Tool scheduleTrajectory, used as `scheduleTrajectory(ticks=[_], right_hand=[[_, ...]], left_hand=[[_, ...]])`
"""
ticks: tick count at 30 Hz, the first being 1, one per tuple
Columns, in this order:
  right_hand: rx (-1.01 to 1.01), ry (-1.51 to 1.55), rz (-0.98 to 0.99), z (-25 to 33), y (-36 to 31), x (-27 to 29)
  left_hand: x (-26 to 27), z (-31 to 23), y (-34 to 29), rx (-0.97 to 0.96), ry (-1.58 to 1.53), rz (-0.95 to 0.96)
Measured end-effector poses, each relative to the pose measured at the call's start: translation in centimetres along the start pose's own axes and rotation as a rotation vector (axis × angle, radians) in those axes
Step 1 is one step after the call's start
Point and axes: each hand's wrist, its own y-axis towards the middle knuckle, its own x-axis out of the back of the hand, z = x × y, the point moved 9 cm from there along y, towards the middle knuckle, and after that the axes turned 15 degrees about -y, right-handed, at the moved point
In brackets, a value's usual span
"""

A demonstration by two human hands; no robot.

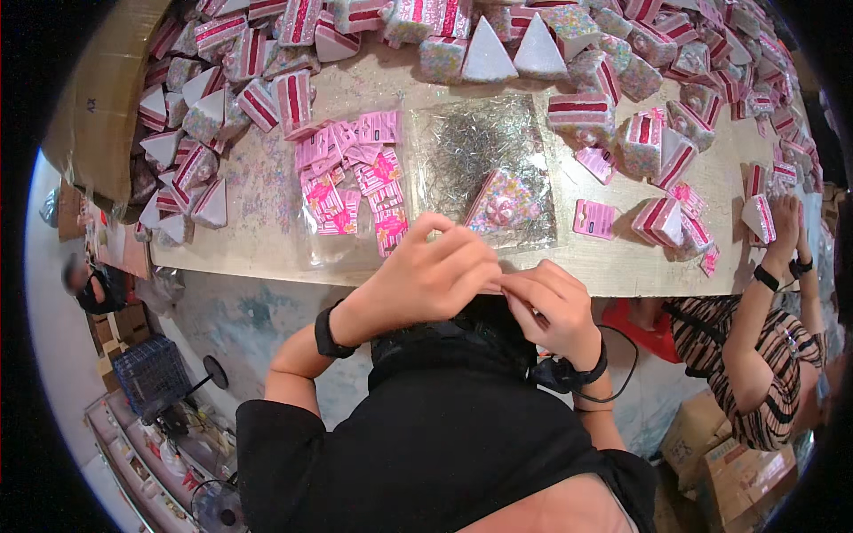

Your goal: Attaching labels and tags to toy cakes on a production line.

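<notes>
My left hand (444,271) and my right hand (555,306) meet just in front of the table's near edge. Both have their fingers closed, with the fingertips pinched together. Whatever lies between them is too small or too hidden to make out. Just beyond my hands, a toy cake slice (505,202) with a sprinkle-covered top rests on a clear plastic sheet or bag (431,160) strewn with silvery shreds. Left of it, pink cards (342,147) and pink-and-white striped tags (384,186) lie on another clear plastic bag (313,244).
Many toy cake slices (302,22) are heaped along the table's far side and both ends. Loose pink tags (593,218) lie to the right. At the right end, a co-worker's hands (784,226) are beside a slice. Cardboard boxes (746,475) stand on the floor.
</notes>
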Motion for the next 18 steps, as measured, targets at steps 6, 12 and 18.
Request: scheduleTrajectory(ticks=[6, 12, 18], right_hand=[[0.251, -0.544, -0.270, 2.2, -0.9, 1.3], [0.207, -0.356, -0.316, 0.5, 0.4, 1.6], [-0.238, -0.073, -0.369, -4.0, 1.8, 2.1]], left_hand=[[-4.9, 4.7, -2.8, 0.882, -1.213, -0.287], [-8.0, 4.9, -4.8, 1.369, -1.641, -0.131], [0.7, 4.0, 0.5, 0.364, 0.123, -0.358]])
